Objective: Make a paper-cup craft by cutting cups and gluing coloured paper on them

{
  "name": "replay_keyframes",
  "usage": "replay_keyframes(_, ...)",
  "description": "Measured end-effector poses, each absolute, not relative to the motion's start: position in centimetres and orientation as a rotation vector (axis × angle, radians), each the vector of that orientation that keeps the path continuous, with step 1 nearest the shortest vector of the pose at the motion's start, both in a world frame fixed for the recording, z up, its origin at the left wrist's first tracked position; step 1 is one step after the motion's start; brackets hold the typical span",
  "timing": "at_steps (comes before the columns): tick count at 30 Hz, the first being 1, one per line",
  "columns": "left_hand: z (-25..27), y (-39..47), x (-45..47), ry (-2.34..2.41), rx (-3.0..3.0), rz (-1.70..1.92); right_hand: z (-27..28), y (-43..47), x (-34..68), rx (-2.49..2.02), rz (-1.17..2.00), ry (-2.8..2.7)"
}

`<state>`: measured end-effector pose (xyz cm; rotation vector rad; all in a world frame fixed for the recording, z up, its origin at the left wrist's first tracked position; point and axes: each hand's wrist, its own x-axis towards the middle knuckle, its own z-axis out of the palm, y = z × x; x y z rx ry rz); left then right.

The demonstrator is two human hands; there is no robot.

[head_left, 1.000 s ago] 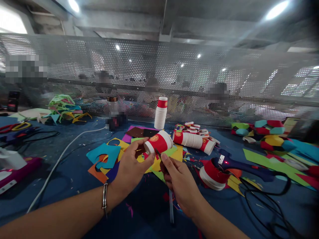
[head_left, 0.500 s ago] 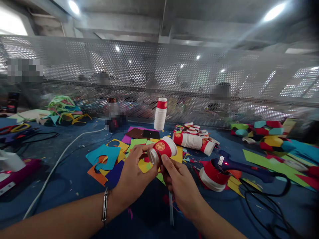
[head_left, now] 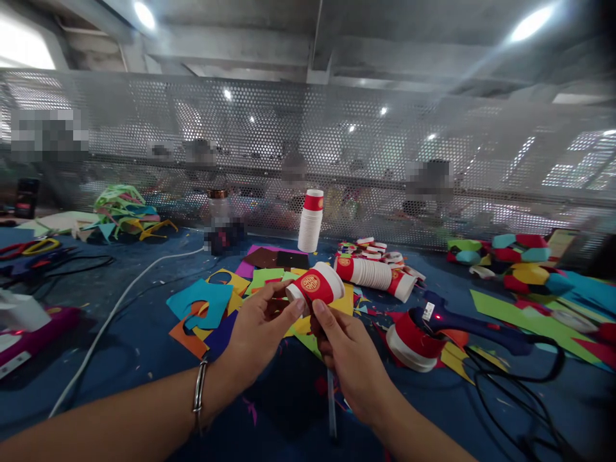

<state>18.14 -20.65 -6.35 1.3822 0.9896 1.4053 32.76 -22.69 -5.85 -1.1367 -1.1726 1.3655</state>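
On cam I've got L hand [head_left: 254,333] clamped on the tilted red-and-white paper cup [head_left: 323,282], thumb + fingers. R hand [head_left: 349,359] curled right by cup; can't tell its grip. Blue glue gun [head_left: 486,326] R of grip, upright cup stack [head_left: 310,230] beyond.

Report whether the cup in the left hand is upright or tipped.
Tipped: in the left hand, the cup lies aslant, its white ends facing sideways more than up and down.
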Motion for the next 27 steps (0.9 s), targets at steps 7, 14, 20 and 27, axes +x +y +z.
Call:
replay_keyframes(7, -6.5, -20.4, 17.8, 0.98, 1.451, 1.399, -5.8, -22.6, 32.8, -1.125, 1.364, -1.191)
replay_keyframes(14, -6.6, -20.5, 17.6, 0.969, 1.507, 1.401, -5.7, -22.8, 32.7, -1.149, 1.349, -1.185)
replay_keyframes(20, -6.3, -20.9, 17.2, 1.09, 1.803, 1.455, -5.5, -23.0, 32.6, -1.118, 1.362, -1.165)
replay_keyframes(27, -6.0, -21.3, 17.1, 1.209, 2.079, 1.483, -5.6, -23.0, 32.7, -1.154, 1.348, -1.178)
